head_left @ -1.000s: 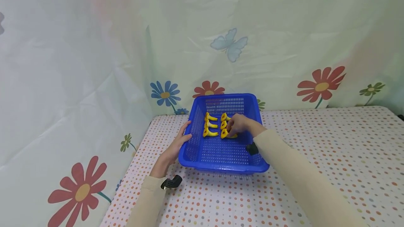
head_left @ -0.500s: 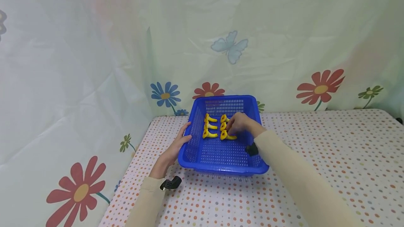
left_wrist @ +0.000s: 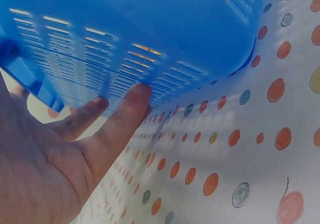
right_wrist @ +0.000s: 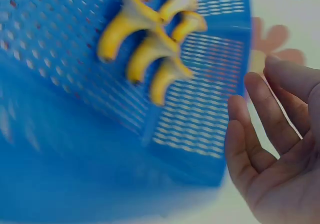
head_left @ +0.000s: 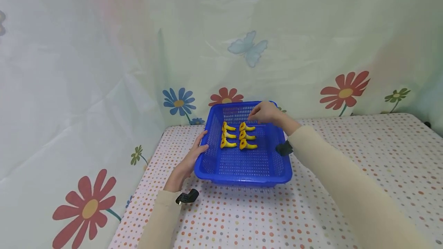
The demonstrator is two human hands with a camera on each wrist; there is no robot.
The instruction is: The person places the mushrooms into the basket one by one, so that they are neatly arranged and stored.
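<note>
A blue plastic basket (head_left: 249, 183) with slotted walls stands on the table, holding several yellow trumpet-shaped mushrooms (head_left: 247, 145) in two columns on its floor. At the basket's left side is my left hand (head_left: 192, 156); in the left wrist view its extended thumb and fingers lie against or close to the outer wall. Over the basket's back right part hovers my right hand (head_left: 266, 112), above the mushrooms and apart from them. The right wrist view shows that hand (right_wrist: 280, 139) with loosely bent fingers and nothing between them. The same mushrooms (right_wrist: 150, 53) appear there beyond the fingertips.
A dotted cloth (head_left: 363, 153) covers the table on both sides and in front of the basket. A flowered sheet (head_left: 297, 41) hangs behind and to the left, close to the basket's back edge. Both wrists wear black devices (head_left: 188, 196).
My right hand has lifted off the right column of mushrooms and moved back and up, uncovering them. The left hand keeps its place at the basket's left side.
</note>
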